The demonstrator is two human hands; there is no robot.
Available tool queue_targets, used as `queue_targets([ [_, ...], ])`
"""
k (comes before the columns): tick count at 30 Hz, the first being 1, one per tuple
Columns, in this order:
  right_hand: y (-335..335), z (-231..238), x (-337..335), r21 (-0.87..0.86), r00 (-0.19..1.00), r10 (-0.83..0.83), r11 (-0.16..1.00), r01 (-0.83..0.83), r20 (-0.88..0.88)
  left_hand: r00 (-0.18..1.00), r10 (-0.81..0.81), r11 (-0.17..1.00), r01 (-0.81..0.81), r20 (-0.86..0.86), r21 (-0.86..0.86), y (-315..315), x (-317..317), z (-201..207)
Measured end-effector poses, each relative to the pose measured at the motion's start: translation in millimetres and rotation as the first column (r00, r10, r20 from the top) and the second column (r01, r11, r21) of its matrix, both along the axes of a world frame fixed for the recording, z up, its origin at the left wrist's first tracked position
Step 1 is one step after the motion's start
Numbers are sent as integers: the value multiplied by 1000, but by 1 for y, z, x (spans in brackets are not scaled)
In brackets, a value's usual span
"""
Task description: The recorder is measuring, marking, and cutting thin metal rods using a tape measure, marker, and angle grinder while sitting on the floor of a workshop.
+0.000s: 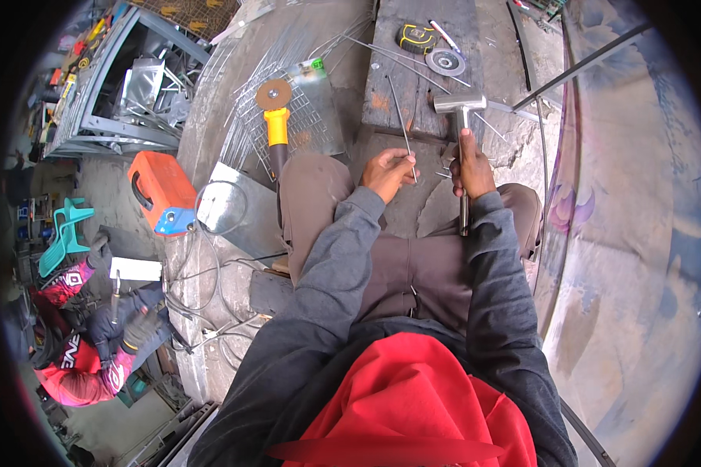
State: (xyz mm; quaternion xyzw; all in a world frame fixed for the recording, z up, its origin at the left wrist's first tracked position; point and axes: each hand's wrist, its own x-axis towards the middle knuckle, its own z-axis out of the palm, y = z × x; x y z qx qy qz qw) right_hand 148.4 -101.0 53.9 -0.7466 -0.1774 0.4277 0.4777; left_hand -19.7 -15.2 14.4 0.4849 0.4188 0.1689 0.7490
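My left hand (389, 173) pinches the near end of a thin metal rod (399, 113). The rod's far end reaches over a dark wooden block (412, 97). In my right hand (473, 166) is a steel hammer (459, 102), gripped by its handle with the head up beside the block's right edge. More thin rods (420, 71) lie slantwise across the block. On its far part rest a cutting disc (445, 62), a yellow-and-black tape measure (417, 38) and a white marker (444, 33).
Left of the block, an angle grinder (276, 117) lies by wire mesh (304, 124) and loose rods. An orange machine (162, 191) and coiled cables (210, 272) are further left. A co-worker (93, 342) sits at the lower left. A metal frame (132, 86) holds scrap.
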Motion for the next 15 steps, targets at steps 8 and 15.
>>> queue_targets([
  [8, -25, -8, 6, -46, 984, -77, 996, 70, -160, 998, 56, 997, -57, 37, 49, 11, 7, 21],
  [15, -30, 2, -3, -57, 1000, 2, 998, -4, -25, 994, 106, 993, -108, 36, 54, 31, 15, 31],
])
